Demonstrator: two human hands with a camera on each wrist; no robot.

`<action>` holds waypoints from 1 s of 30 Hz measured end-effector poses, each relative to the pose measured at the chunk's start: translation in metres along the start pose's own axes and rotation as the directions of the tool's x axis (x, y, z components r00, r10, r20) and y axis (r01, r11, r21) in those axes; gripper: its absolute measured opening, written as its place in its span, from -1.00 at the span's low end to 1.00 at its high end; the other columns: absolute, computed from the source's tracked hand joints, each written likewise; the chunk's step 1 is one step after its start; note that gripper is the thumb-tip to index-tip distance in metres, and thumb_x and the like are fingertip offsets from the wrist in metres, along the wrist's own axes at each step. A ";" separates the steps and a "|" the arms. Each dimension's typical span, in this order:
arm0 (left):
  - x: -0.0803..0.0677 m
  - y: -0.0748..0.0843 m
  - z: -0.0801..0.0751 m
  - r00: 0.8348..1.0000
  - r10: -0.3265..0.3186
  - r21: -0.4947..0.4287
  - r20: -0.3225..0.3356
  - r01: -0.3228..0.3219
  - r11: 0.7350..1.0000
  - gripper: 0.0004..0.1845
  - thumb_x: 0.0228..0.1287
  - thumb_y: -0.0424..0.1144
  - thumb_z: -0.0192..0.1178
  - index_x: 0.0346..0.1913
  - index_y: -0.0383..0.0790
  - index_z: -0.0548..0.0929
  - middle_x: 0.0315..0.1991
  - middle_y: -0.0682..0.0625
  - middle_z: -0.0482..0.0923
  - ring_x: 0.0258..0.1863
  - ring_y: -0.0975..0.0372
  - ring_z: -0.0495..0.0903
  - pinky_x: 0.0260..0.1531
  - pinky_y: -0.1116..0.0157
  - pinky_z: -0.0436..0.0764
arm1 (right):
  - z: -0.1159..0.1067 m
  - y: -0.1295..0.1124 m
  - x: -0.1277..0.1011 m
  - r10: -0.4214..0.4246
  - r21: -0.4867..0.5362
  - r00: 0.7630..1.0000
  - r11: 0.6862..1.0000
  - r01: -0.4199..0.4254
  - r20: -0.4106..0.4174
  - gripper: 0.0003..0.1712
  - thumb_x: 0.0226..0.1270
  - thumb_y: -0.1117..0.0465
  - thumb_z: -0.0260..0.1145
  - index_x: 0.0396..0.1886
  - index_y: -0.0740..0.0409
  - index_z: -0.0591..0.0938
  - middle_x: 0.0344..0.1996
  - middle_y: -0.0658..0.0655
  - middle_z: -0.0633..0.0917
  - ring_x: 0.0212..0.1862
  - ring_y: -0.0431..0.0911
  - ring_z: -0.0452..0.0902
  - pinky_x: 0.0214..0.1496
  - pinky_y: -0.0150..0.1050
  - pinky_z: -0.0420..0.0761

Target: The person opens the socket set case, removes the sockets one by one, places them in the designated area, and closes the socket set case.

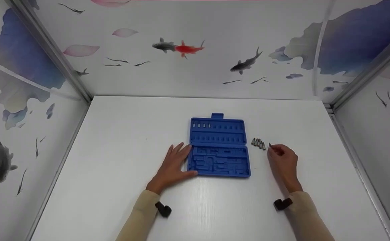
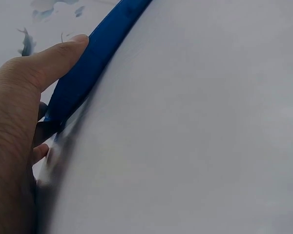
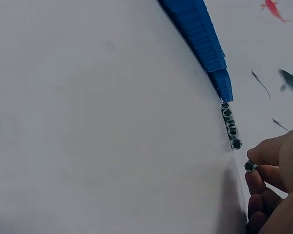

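Note:
A blue plastic socket case (image 1: 219, 147) lies unfolded on the table, with several small silver sockets (image 1: 201, 126) in its upper left slots. My left hand (image 1: 173, 165) rests at the lower left corner of the case, fingers extended along its side and thumb on the front rim. In the left wrist view the thumb (image 2: 63, 56) lies against the blue edge. Between thumb and fingertips my right hand (image 1: 283, 162) pinches a small metal socket (image 3: 250, 166), its hollow end showing. Just left of that hand, several loose sockets (image 1: 258, 143) lie in a slanted row beside the case.
The white table (image 1: 114, 134) is bounded by white panels (image 1: 195, 77) printed with fish and petals at the back and sides. The case's latch tab (image 1: 217, 115) points to the back. Each wrist carries a small black camera (image 1: 163, 210).

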State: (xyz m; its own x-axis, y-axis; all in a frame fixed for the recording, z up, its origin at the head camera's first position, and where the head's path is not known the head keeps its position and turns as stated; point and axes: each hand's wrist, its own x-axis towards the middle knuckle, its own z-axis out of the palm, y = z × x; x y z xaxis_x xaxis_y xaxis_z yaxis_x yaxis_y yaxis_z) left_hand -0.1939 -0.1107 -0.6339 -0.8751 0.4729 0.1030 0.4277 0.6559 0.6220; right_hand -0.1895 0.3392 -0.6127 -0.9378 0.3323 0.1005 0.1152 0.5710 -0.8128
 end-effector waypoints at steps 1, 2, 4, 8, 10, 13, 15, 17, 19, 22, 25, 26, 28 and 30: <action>0.000 0.000 0.000 1.000 0.002 -0.001 -0.001 -0.002 1.000 0.23 0.29 0.54 0.31 0.82 -0.03 0.11 0.78 0.03 0.13 0.81 0.10 -0.11 0.76 0.04 -0.35 | 0.002 0.000 0.000 0.004 -0.006 1.000 1.000 -0.004 -0.006 -0.72 0.63 0.20 0.37 0.13 0.27 0.79 -0.07 0.24 0.76 -0.05 -0.02 0.53 0.01 -0.33 0.51; 0.000 0.000 0.000 1.000 0.003 0.000 -0.003 -0.003 1.000 0.22 0.29 0.53 0.31 0.81 -0.04 0.11 0.78 0.02 0.13 0.81 0.10 -0.11 0.76 0.04 -0.35 | 0.003 -0.001 -0.001 0.006 -0.012 1.000 1.000 -0.006 -0.012 -0.72 0.63 0.20 0.36 0.13 0.27 0.79 -0.07 0.25 0.76 -0.05 -0.01 0.52 0.02 -0.28 0.50; 0.000 0.000 0.000 1.000 0.006 0.001 -0.005 -0.006 1.000 0.22 0.29 0.53 0.31 0.81 -0.05 0.12 0.78 0.02 0.14 0.81 0.09 -0.10 0.76 0.02 -0.34 | 0.006 -0.002 0.000 0.008 -0.022 1.000 1.000 -0.009 -0.027 -0.71 0.63 0.19 0.35 0.12 0.28 0.80 -0.09 0.26 0.75 -0.05 0.01 0.52 0.04 -0.19 0.49; 0.000 0.000 0.000 1.000 0.012 0.003 -0.005 -0.012 1.000 0.22 0.29 0.53 0.31 0.81 -0.06 0.12 0.78 0.02 0.14 0.80 0.09 -0.10 0.77 0.01 -0.33 | 0.011 -0.004 0.000 0.005 -0.051 0.999 0.999 -0.007 -0.050 -0.72 0.63 0.20 0.35 0.09 0.30 0.80 -0.12 0.26 0.74 -0.05 0.05 0.50 0.04 -0.11 0.45; 0.000 0.000 0.000 1.000 0.014 0.003 -0.004 -0.014 1.000 0.22 0.30 0.52 0.31 0.81 -0.05 0.12 0.78 0.03 0.14 0.80 0.09 -0.10 0.77 0.01 -0.33 | 0.013 -0.004 0.000 -0.004 -0.066 0.998 0.998 0.000 -0.061 -0.73 0.62 0.21 0.35 0.08 0.31 0.81 -0.13 0.27 0.73 -0.05 0.05 0.49 0.03 -0.10 0.44; -0.001 0.000 0.000 1.000 0.011 -0.004 -0.003 -0.011 1.000 0.22 0.30 0.52 0.32 0.81 -0.05 0.12 0.78 0.02 0.13 0.81 0.09 -0.10 0.76 0.01 -0.34 | 0.016 -0.005 -0.001 -0.015 -0.078 0.997 0.997 0.009 -0.075 -0.73 0.61 0.23 0.36 0.07 0.33 0.81 -0.14 0.28 0.72 -0.05 0.07 0.48 0.01 -0.10 0.44; -0.001 0.001 0.000 1.000 0.008 -0.007 -0.002 -0.008 1.000 0.22 0.30 0.52 0.33 0.81 -0.05 0.12 0.78 0.02 0.13 0.81 0.09 -0.10 0.76 0.01 -0.34 | 0.018 -0.005 -0.002 -0.020 -0.084 0.996 0.996 0.013 -0.083 -0.74 0.61 0.24 0.36 0.07 0.34 0.81 -0.15 0.28 0.72 -0.05 0.08 0.48 0.00 -0.10 0.44; -0.001 0.001 0.000 1.000 0.006 -0.009 -0.001 -0.006 1.000 0.22 0.30 0.52 0.33 0.81 -0.06 0.12 0.78 0.02 0.13 0.81 0.08 -0.10 0.76 0.01 -0.34 | 0.019 -0.005 -0.002 -0.024 -0.086 0.996 0.996 0.016 -0.090 -0.74 0.61 0.24 0.35 0.06 0.33 0.81 -0.15 0.27 0.72 -0.05 0.08 0.47 -0.01 -0.09 0.43; 0.000 0.001 -0.001 1.000 0.009 -0.008 0.000 -0.009 1.000 0.22 0.30 0.51 0.33 0.81 -0.08 0.13 0.77 0.02 0.15 0.80 0.08 -0.09 0.76 0.01 -0.34 | 0.021 -0.004 -0.002 -0.026 -0.085 0.995 0.996 0.018 -0.098 -0.74 0.61 0.23 0.36 0.05 0.32 0.81 -0.17 0.26 0.71 -0.06 0.08 0.47 -0.01 -0.09 0.43; 0.000 0.001 -0.001 1.000 0.013 -0.004 0.000 -0.013 1.000 0.21 0.31 0.50 0.33 0.81 -0.09 0.14 0.77 0.02 0.16 0.80 0.07 -0.08 0.76 0.00 -0.34 | 0.022 -0.003 -0.002 -0.031 -0.084 0.994 0.996 0.022 -0.101 -0.74 0.62 0.22 0.35 0.05 0.30 0.82 -0.17 0.25 0.71 -0.05 0.08 0.47 0.01 -0.08 0.44; -0.001 0.002 -0.002 1.000 0.012 0.001 -0.001 -0.012 1.000 0.21 0.31 0.49 0.34 0.81 -0.09 0.13 0.77 0.02 0.15 0.80 0.07 -0.08 0.76 0.00 -0.34 | 0.022 -0.002 -0.001 -0.018 -0.084 0.996 0.996 0.011 -0.087 -0.72 0.64 0.17 0.33 0.08 0.27 0.81 -0.14 0.22 0.71 -0.03 0.07 0.48 0.04 -0.08 0.45; -0.001 0.002 -0.002 1.000 0.012 0.000 -0.001 -0.012 1.000 0.21 0.31 0.48 0.35 0.81 -0.10 0.13 0.77 0.01 0.16 0.80 0.06 -0.08 0.76 -0.01 -0.34 | 0.021 -0.002 -0.001 -0.010 -0.079 0.997 0.997 0.004 -0.082 -0.70 0.64 0.15 0.32 0.08 0.27 0.81 -0.13 0.21 0.71 -0.03 0.07 0.49 0.05 -0.08 0.46; -0.001 0.002 -0.002 1.000 0.011 -0.001 -0.002 -0.011 1.000 0.21 0.31 0.48 0.35 0.81 -0.10 0.13 0.77 0.02 0.15 0.80 0.06 -0.08 0.76 -0.01 -0.34 | 0.018 -0.003 0.001 0.005 -0.068 0.998 0.998 -0.010 -0.068 -0.67 0.66 0.12 0.31 0.11 0.26 0.81 -0.11 0.22 0.72 -0.01 0.07 0.51 0.08 -0.08 0.48; -0.001 0.002 -0.002 1.000 0.012 -0.004 -0.002 -0.012 1.000 0.21 0.30 0.48 0.35 0.81 -0.09 0.13 0.77 0.01 0.15 0.80 0.06 -0.07 0.76 -0.02 -0.33 | 0.014 -0.005 0.004 0.012 -0.055 0.998 0.998 -0.015 -0.061 -0.64 0.68 0.10 0.29 0.13 0.28 0.80 -0.08 0.24 0.74 -0.01 0.07 0.54 0.08 -0.08 0.50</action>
State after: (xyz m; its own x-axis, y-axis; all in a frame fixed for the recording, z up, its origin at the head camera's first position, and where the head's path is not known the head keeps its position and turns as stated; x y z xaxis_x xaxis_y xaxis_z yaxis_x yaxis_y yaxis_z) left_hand -0.1924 -0.1107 -0.6314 -0.8702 0.4797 0.1123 0.4375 0.6478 0.6236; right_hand -0.1988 0.3269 -0.6163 -0.9147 0.3840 0.1258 0.1470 0.6061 -0.7817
